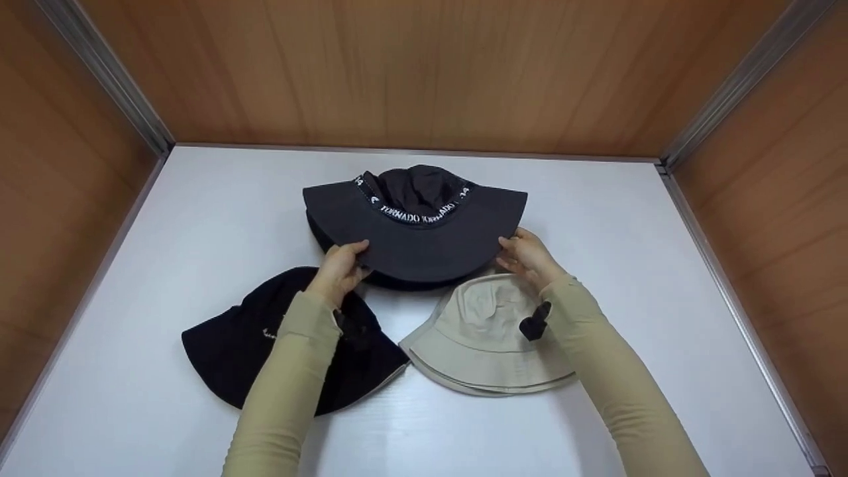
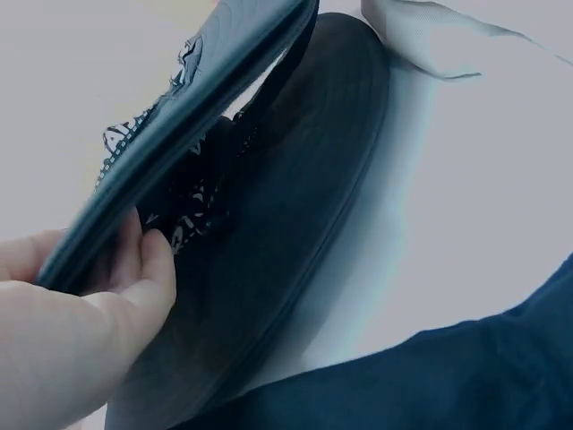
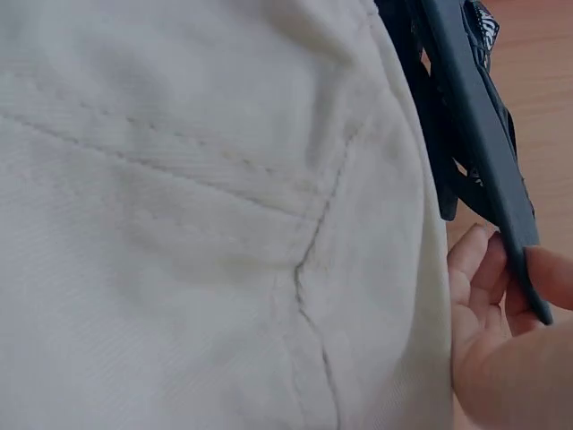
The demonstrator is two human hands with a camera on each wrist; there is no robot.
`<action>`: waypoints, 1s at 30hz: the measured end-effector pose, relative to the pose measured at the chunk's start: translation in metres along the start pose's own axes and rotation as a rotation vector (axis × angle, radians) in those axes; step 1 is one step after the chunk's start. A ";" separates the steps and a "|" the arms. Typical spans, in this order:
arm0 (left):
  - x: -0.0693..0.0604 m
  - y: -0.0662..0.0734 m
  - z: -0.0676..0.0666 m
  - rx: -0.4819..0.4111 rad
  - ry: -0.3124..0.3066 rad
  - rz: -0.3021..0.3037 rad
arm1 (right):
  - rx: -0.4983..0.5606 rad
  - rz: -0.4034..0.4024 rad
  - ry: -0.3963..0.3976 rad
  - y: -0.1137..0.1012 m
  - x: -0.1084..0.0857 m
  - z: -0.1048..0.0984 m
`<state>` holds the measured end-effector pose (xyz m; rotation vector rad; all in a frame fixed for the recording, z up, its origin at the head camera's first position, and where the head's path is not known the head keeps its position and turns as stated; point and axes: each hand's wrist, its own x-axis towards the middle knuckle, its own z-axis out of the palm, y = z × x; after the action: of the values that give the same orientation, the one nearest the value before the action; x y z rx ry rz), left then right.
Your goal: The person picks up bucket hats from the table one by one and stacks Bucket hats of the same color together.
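A dark grey bucket hat (image 1: 430, 248) with white "TORNADO" lettering round its inner band is tilted at the back of the table. My left hand (image 1: 339, 271) pinches its brim at the near left, thumb on top. The near right of the same brim is gripped by my right hand (image 1: 528, 257). Under it lies a second dark hat (image 2: 269, 224); in the left wrist view a gap shows between the two brims, with my left fingers (image 2: 154, 269) inside it. A beige bucket hat (image 1: 490, 331) sits below my right wrist, and a black bucket hat (image 1: 232, 344) below my left forearm.
The white table (image 1: 662, 298) is bounded by wooden panels (image 1: 411, 79) at the back and both sides, with metal strips (image 1: 106, 73) in the corners. The beige hat's double brim edge suggests stacked layers. The black and beige hats' brims meet near the middle.
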<state>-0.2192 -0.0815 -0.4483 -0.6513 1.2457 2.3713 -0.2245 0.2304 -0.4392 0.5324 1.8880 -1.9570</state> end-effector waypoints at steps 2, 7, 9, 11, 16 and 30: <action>0.002 -0.001 -0.001 -0.016 0.023 -0.015 | -0.043 -0.002 -0.001 0.000 0.003 0.002; 0.002 -0.002 -0.006 -0.033 0.056 -0.041 | -0.092 0.020 -0.007 0.004 0.007 0.003; 0.002 -0.002 -0.008 -0.005 0.074 -0.047 | -0.101 0.039 -0.007 0.006 0.008 0.002; 0.002 -0.002 -0.009 0.017 0.073 -0.054 | -0.111 0.052 -0.007 0.007 0.009 0.002; 0.001 -0.002 -0.010 -0.018 0.028 -0.033 | -0.117 0.045 0.016 0.008 0.007 0.001; 0.003 -0.001 -0.013 -0.133 0.000 0.044 | -0.107 0.021 0.060 0.005 0.013 -0.001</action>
<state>-0.2183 -0.0912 -0.4572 -0.6697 1.1206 2.5071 -0.2335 0.2313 -0.4502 0.5829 2.0020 -1.8345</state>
